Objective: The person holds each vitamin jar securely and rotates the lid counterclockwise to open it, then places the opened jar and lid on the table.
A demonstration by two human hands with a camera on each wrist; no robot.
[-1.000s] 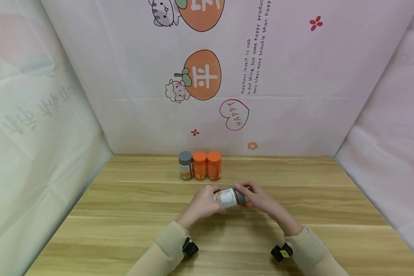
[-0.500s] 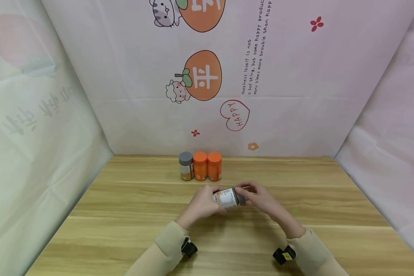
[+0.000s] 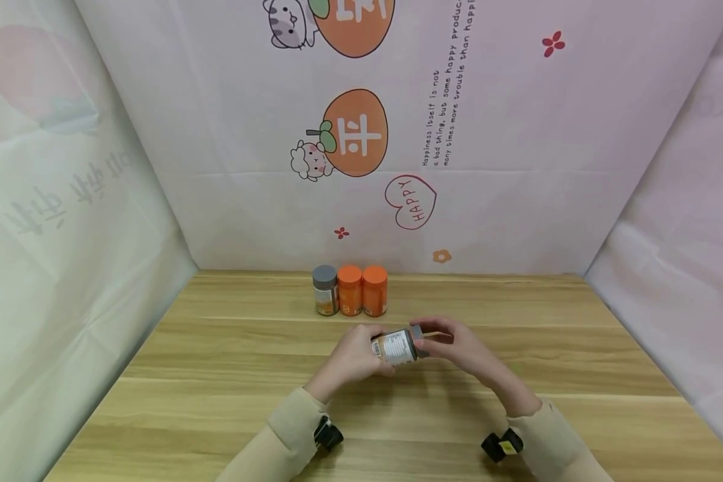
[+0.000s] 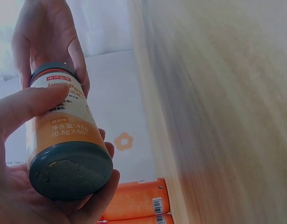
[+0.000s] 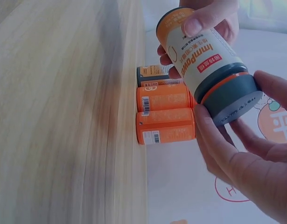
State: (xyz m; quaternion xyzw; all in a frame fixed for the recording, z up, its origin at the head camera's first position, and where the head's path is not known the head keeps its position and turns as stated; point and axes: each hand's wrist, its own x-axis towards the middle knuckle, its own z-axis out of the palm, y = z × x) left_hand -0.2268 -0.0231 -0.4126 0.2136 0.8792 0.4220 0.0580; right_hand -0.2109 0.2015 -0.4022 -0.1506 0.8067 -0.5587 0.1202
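Wooden table (image 3: pixel 217 375) spreads wide both ways, back edge by a white sheet (image 3: pixel 506 167). The left hand (image 3: pixel 355 355) holds a tilted white-and-orange bottle (image 3: pixel 395 347); the right hand (image 3: pixel 458 345) pinches its grey lid (image 5: pixel 234 98).

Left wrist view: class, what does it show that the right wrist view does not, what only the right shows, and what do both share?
Only left: the dark round base of the held white-and-orange cylindrical jar.
Only right: the flat top of its dark grey lid, and part of another jar with an orange-and-white label.
Both: the held jar, two orange cylindrical jars, the wooden tabletop, the left hand and the right hand.
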